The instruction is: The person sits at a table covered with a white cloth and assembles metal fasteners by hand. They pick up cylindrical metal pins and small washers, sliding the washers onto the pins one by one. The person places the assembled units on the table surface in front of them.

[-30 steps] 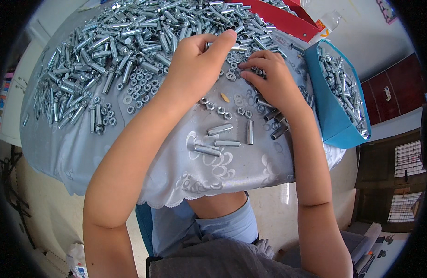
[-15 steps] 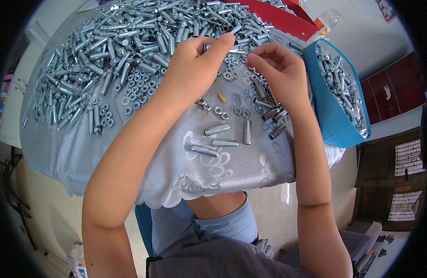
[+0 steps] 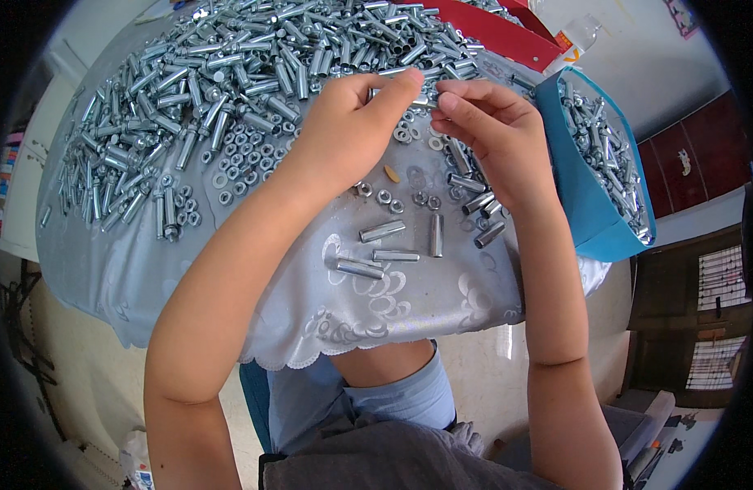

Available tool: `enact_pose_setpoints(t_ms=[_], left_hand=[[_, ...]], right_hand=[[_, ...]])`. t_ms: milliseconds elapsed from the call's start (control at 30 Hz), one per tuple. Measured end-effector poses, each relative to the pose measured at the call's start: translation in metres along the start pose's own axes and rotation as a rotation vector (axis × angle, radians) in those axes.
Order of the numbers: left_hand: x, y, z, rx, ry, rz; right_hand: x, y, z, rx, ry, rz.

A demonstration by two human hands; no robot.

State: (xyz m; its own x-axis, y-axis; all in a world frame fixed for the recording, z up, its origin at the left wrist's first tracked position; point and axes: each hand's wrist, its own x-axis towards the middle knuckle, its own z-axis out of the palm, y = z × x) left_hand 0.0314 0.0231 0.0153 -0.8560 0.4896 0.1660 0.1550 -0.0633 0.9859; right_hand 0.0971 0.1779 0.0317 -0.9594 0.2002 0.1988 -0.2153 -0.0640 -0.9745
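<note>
On the tablecloth (image 3: 311,302), metal sleeves (image 3: 229,73) surround both hands' (image 3: 352,131) pinched bolt (image 3: 421,102).

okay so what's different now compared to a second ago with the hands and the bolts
Both hands lifted slightly off the nuts and came together: the left hand and right hand now pinch a small metal part between their fingertips. The loose sleeves on the tablecloth and the blue bin stayed put.

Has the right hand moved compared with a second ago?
Yes. The right hand has lifted away from the loose sleeves near the cloth's front edge, toward the big bolt pile.
</note>
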Motion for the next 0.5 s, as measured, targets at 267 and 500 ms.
enact_pose_setpoints(t_ms=[267, 500], left_hand=[[-0.0003, -0.0014, -0.0009, 0.038, 0.021, 0.010], [0.0033, -0.0026, -0.0048, 0.068, 0.060, 0.025]], right_hand=[[-0.0018, -0.0021, 0.0033, 0.023, -0.033, 0.016], [-0.0023, 0.0001, 0.0051, -0.071, -0.070, -0.048]])
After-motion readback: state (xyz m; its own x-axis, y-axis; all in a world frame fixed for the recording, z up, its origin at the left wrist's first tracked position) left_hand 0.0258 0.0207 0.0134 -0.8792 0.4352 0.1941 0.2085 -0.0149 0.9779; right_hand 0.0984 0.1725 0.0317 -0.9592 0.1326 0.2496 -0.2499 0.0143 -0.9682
